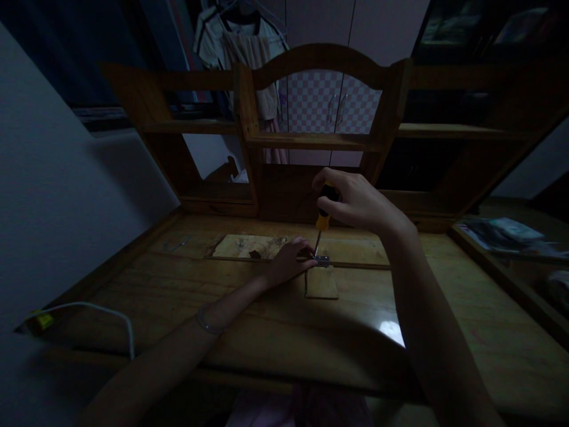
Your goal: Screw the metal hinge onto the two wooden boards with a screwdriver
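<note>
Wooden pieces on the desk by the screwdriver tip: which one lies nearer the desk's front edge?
The small squarish piece, just in front of the metal plate. The other, a long strip, lies farther back and extends to both sides.

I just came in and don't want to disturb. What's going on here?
The person's right hand grips a yellow-and-black screwdriver, its shaft slanting down to a metal plate. The left hand is at the plate's left end. The plate is at a long board's near edge, by a short wooden piece, on a desk. Whether the tip sits in a screw is unclear.
</note>
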The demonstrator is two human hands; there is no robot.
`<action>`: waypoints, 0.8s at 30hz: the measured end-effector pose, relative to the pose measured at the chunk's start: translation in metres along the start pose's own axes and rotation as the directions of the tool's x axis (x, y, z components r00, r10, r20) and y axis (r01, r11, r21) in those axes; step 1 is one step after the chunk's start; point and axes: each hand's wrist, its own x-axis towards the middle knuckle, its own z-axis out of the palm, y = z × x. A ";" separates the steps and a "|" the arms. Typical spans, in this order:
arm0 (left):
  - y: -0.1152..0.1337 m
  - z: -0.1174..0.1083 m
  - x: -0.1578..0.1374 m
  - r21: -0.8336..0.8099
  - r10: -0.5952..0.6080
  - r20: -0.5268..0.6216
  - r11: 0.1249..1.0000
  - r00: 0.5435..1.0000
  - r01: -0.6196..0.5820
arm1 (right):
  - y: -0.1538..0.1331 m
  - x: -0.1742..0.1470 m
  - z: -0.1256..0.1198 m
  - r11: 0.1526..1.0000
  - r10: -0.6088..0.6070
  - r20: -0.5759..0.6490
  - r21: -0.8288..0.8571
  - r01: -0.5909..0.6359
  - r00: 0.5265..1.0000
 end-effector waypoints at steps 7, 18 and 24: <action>0.001 0.001 0.001 0.039 0.001 0.000 0.999 1.000 -0.001 | -0.001 -0.001 0.001 0.999 0.009 -0.013 -0.046 -0.010 1.000; 0.005 0.000 0.002 0.055 0.002 -0.007 0.998 1.000 -0.002 | 0.005 0.000 0.005 0.997 0.035 -0.047 -0.071 -0.038 0.998; 0.004 -0.002 0.001 0.055 -0.004 0.008 0.999 1.000 0.003 | 0.004 -0.001 -0.004 0.999 0.034 -0.003 -0.007 -0.034 0.999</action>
